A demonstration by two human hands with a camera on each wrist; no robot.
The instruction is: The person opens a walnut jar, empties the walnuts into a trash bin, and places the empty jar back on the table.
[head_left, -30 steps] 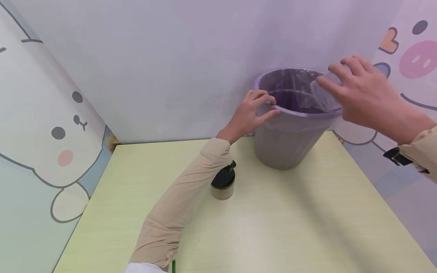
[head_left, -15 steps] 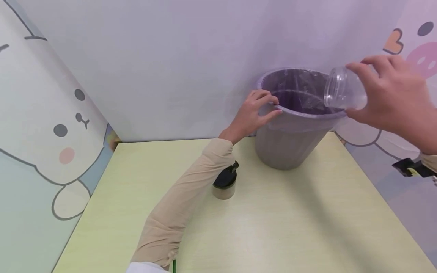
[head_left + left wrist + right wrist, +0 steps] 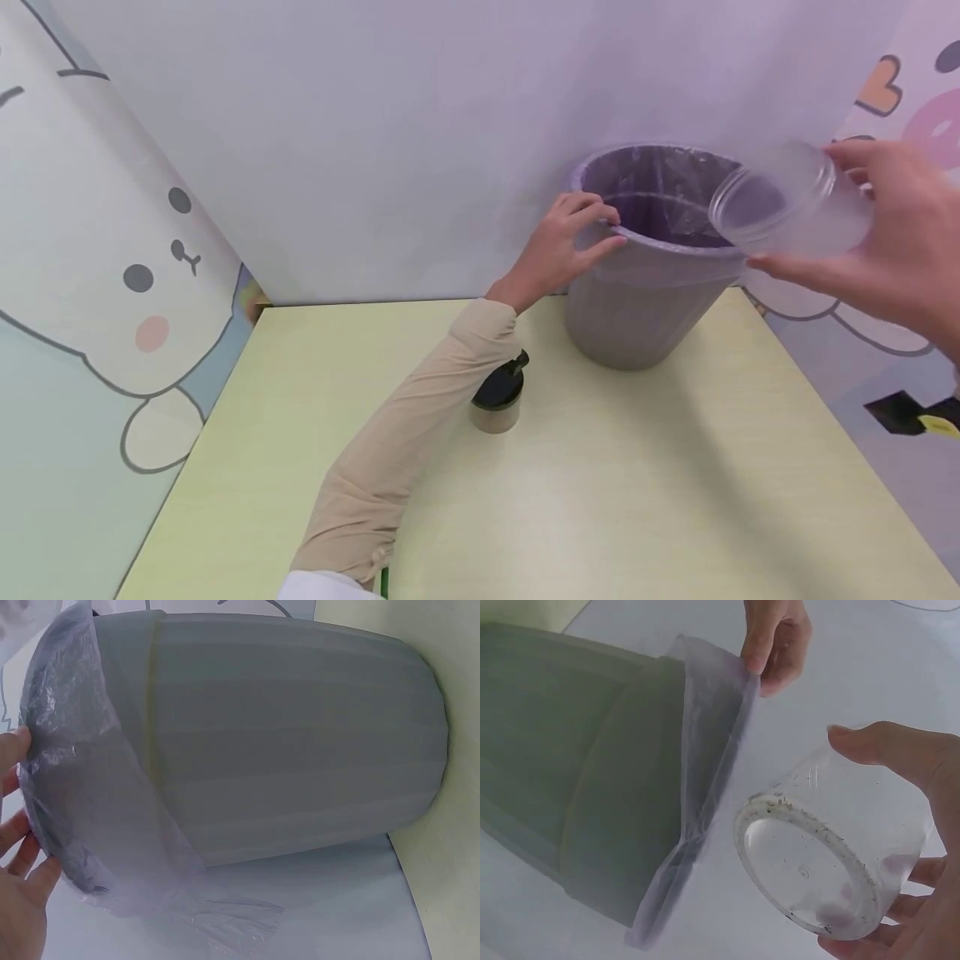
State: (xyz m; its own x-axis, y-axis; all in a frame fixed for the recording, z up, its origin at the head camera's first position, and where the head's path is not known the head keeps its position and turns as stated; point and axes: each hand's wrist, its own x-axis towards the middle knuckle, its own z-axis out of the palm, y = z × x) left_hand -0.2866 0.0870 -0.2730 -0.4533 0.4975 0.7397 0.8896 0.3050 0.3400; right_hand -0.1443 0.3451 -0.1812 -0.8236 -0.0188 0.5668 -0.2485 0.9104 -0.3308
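Note:
A grey-purple trash bin [image 3: 630, 321] stands at the table's back right, lined with a clear plastic bag [image 3: 90, 787] folded over its rim. My left hand [image 3: 558, 250] grips the bin's near-left rim, thumb outside and fingertips over the edge. To the right of the bin, my right hand [image 3: 911, 237] holds a clear plastic jar [image 3: 806, 208] tipped on its side, its mouth toward the bin. The right wrist view shows dark specks round the end of the jar facing that camera; thumb and fingers curl round its wall.
A small container with a black lid [image 3: 498, 396] stands on the pale yellow table [image 3: 600, 500], partly hidden by my left sleeve [image 3: 427, 417]. Walls with cartoon drawings enclose the table behind and at both sides. A green strip shows beside the left elbow.
My right hand has drawn the jar from over the bin's opening toward the right and turned it, so the mouth shows more. My left hand stays on the rim.

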